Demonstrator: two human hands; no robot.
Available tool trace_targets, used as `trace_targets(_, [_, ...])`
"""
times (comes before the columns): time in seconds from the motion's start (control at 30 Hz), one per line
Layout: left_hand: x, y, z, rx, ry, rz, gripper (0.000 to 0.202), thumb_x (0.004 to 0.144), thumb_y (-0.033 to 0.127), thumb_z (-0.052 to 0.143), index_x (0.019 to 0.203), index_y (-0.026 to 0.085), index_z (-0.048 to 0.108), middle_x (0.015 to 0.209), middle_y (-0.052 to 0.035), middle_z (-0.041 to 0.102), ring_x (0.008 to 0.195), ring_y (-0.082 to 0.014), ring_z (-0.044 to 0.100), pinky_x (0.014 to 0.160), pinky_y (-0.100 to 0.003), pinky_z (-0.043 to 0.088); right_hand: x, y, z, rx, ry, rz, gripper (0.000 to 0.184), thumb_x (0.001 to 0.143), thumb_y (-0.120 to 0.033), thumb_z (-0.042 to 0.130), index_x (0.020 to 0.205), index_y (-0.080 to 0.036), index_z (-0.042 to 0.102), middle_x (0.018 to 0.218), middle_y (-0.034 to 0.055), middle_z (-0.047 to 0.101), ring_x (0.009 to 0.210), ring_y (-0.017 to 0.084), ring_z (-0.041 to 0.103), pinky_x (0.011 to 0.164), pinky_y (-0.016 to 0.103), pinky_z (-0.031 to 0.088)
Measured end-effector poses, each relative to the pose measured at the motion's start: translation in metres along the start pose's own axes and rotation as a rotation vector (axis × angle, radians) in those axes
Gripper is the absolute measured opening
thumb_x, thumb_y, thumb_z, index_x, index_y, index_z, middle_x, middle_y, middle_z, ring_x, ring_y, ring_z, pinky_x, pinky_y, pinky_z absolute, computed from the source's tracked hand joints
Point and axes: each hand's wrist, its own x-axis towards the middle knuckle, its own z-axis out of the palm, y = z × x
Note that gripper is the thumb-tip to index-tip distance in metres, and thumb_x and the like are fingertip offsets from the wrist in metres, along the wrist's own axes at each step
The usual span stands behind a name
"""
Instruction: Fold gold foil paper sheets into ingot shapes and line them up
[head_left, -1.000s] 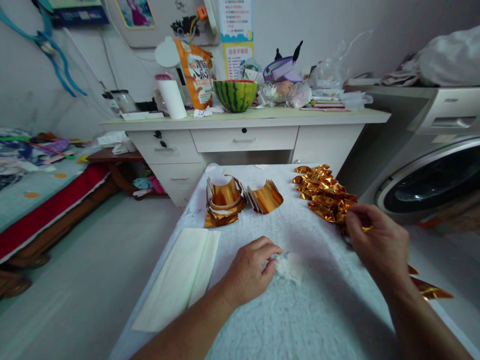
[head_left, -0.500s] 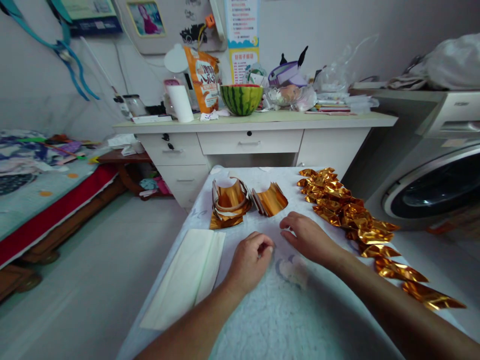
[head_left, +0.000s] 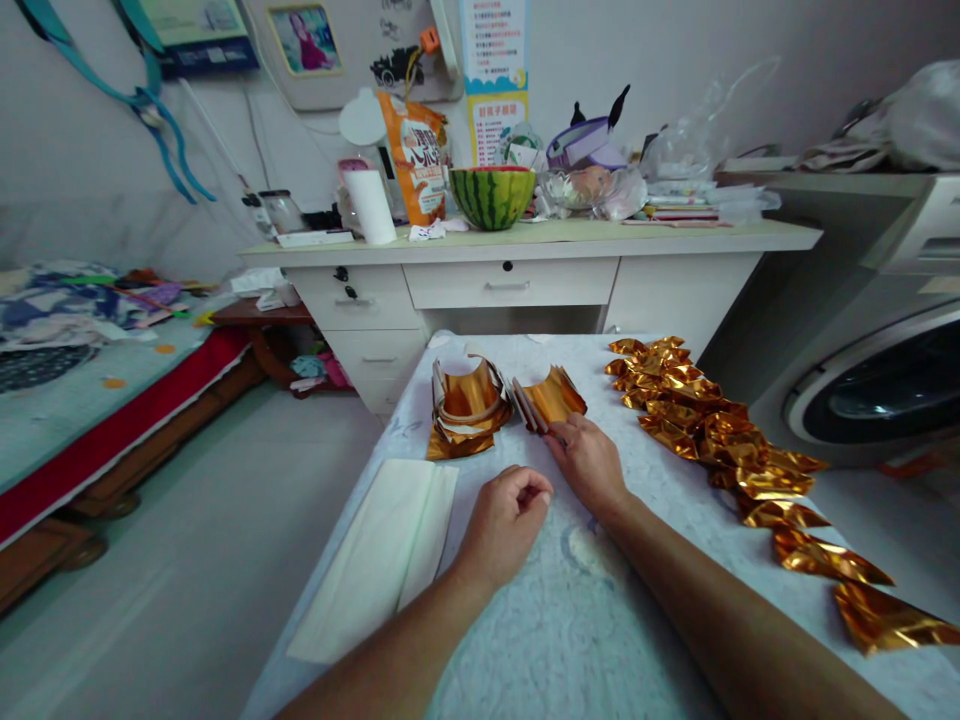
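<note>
My right hand (head_left: 589,462) reaches to the near edge of a curved stack of gold foil paper (head_left: 553,397), fingertips pinched at its front corner. How many sheets lie between the fingers is hidden. My left hand (head_left: 506,520) rests over the cloth in a loose fist, with nothing showing in it. Beyond it stands a second, curled bundle of gold foil paper (head_left: 466,400), with pale backing edges. Left of that hand lies a folded pale sheet (head_left: 379,555). Along the table's right side runs a pile of folded gold foil pieces (head_left: 694,405) with pointed ends.
The table has a pale blue cloth (head_left: 495,660). Behind it a white desk (head_left: 517,280) carries a halved watermelon (head_left: 492,198), an orange pouch (head_left: 416,160) and a paper roll (head_left: 369,207). A washing machine (head_left: 862,300) stands at right, a bed (head_left: 112,390) at left.
My right hand has moved forward and left from above the cloth to the gold paper stack, and its fingers have closed at the edge. My left hand stays nearly still. The view has shifted slightly.
</note>
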Motion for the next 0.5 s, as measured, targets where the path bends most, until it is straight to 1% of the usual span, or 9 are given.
trace_targets(0.1, [-0.001,0.000,0.000,-0.002,-0.004,-0.007,0.012,0.081,0.014,0.052,0.080,0.017,0.063,0.076,0.0006,0.059,0.071,-0.0120,0.055,0.066,-0.022,0.042,-0.001,0.000,-0.001,0.009,0.022,-0.004,0.025,0.095,-0.024,0.046,0.090,-0.022,0.070,0.085,0.0062,0.064,0.083,0.019,0.061,0.068,0.026,0.040])
trace_targets(0.27, [-0.002,0.000,0.000,-0.009,-0.005,0.002,0.012,0.080,0.014,0.052,0.079,0.017,0.063,0.076,0.0004,0.060,0.071,-0.0122,0.055,0.066,-0.022,0.043,-0.006,0.002,-0.003,0.043,0.092,0.026,0.024,0.093,-0.021,0.044,0.086,-0.020,0.068,0.084,0.0060,0.065,0.079,0.019,0.061,0.066,0.027,0.038])
trace_targets(0.37, [-0.001,-0.001,0.000,-0.020,-0.004,-0.001,0.011,0.080,0.015,0.053,0.080,0.017,0.064,0.076,0.0001,0.060,0.071,-0.0126,0.056,0.066,-0.022,0.043,-0.009,0.005,-0.007,0.075,0.130,0.051,0.018,0.086,-0.016,0.047,0.080,-0.019,0.064,0.078,0.0037,0.063,0.071,0.017,0.058,0.063,0.026,0.036])
trace_targets(0.5, [0.000,-0.003,0.000,-0.038,-0.011,-0.018,0.011,0.081,0.016,0.053,0.082,0.017,0.064,0.077,-0.0001,0.061,0.072,-0.0129,0.056,0.067,-0.022,0.043,-0.020,0.010,-0.015,0.122,0.157,0.063,0.013,0.078,-0.013,0.050,0.071,-0.020,0.057,0.067,-0.0002,0.057,0.059,0.015,0.052,0.058,0.026,0.034])
